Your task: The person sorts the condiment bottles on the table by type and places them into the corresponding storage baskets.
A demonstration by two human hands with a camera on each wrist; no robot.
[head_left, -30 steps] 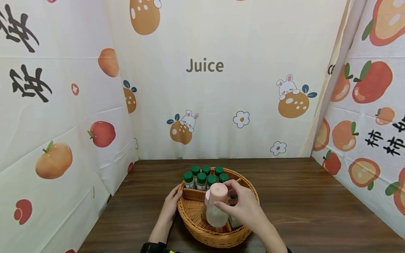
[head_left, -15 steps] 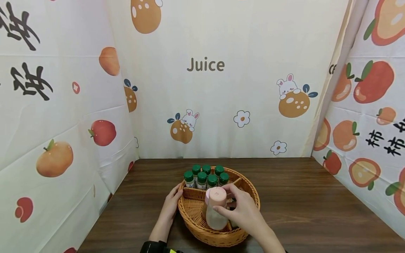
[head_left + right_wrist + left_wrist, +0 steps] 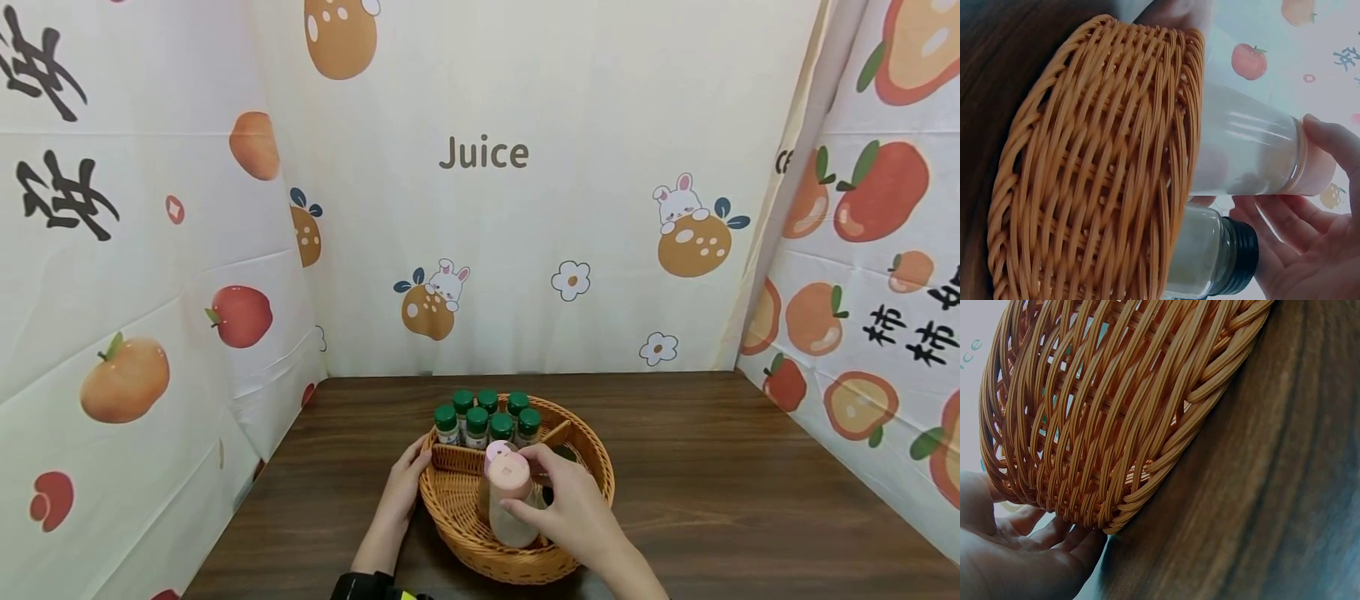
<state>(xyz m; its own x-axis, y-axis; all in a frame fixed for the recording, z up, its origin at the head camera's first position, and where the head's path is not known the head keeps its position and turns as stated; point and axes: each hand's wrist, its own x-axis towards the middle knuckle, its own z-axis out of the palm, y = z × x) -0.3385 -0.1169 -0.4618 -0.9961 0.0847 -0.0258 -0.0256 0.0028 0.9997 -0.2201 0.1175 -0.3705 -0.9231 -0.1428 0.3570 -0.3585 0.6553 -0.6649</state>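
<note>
My right hand (image 3: 573, 508) pinches the pink cap of a translucent bottle (image 3: 510, 523) between thumb and fingers. The bottle stands upright, its lower part inside a round wicker basket (image 3: 459, 537). In the right wrist view the thumb and fingertips sit at the edge of the cap, while the basket wall hides the bottle's bottom. My left hand (image 3: 400, 492) holds the basket by its left side, thumb near the rim and fingers against the outer wall, as the left wrist view shows. A second bottle with a lilac cap (image 3: 498, 450) stands just behind the first.
Several small green-capped bottles (image 3: 477, 423) fill the basket's back compartment, behind a wicker divider (image 3: 459, 460). A glass jar with a black lid (image 3: 1238, 256) stands beside the pink-capped bottle. The basket is on a dark wooden table (image 3: 712, 483) enclosed by printed cloth walls (image 3: 495, 217).
My right hand has lowered the pink-capped bottle slightly and shifted it a little left, so the lilac cap behind it shows more. The left hand stays at the basket's side.
</note>
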